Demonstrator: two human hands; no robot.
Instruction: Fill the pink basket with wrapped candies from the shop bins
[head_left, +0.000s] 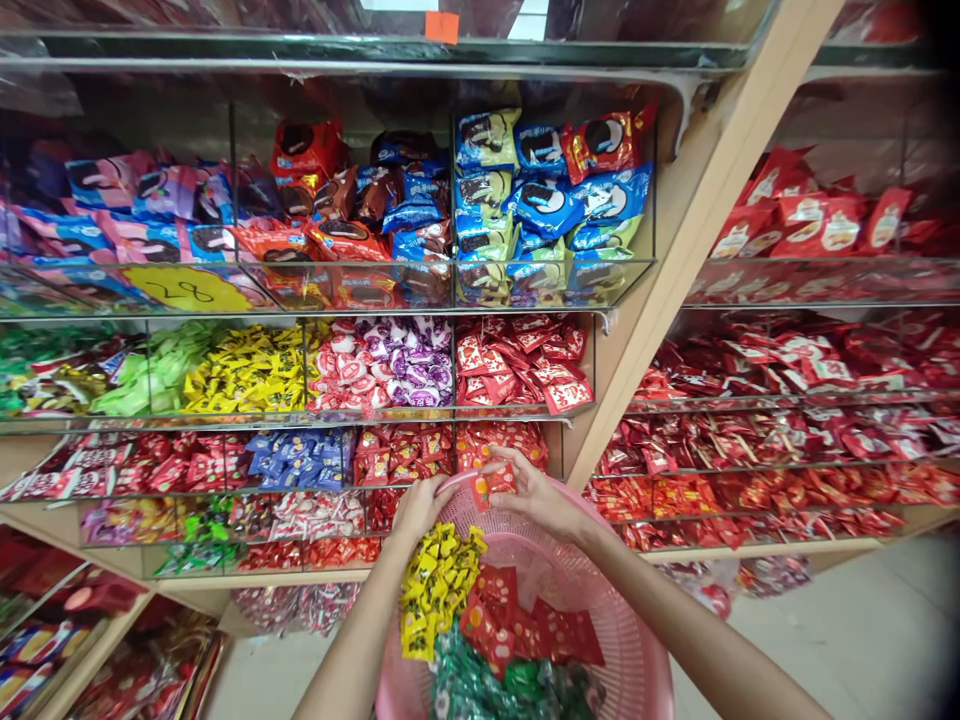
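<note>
A pink plastic basket (634, 610) is in front of me at the lower middle. My left hand (421, 508) is closed on its far left rim. Over the far rim, my right hand (529, 492) pinches a small red candy packet (493, 483) with an orange mark. Inside the basket, yellow-wrapped candies (441, 580) lie at the left, red packets (499, 625) in the middle, and green-wrapped candies (480, 685) nearest me. Just beyond my right hand, a shelf compartment holds similar red packets (469, 440).
Tiered shelves of wrapped sweets fill the view, with clear dividers and front panels. A yellow price tag (187, 288) reads 28. A slanting wooden upright (690, 240) parts the left shelves from the right ones. Bagged sweets (296, 608) sit under the bottom shelf, above a pale floor (862, 620).
</note>
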